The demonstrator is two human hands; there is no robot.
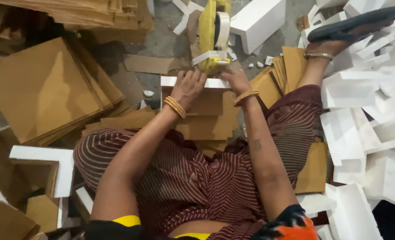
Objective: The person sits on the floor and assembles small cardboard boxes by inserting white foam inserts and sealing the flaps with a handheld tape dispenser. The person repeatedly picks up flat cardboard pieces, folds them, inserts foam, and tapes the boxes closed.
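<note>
Wrists: gold bangles [175, 106] on the left, one gold bangle [246, 97] on the right
Legs: maroon trousers [193, 178] with thin pale stripes
Top: dark cloth with yellow edging [127, 220] and an orange patch [297, 231]
Ankle: a silver anklet [318, 55]
Foot: a dark flat sandal [357, 22]

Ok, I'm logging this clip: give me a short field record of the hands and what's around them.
left hand: on white foam piece
right hand: on foam piece, beside yellow tape dispenser
under foam: cardboard box
left side: cardboard sheets
right side: foam pieces
</note>
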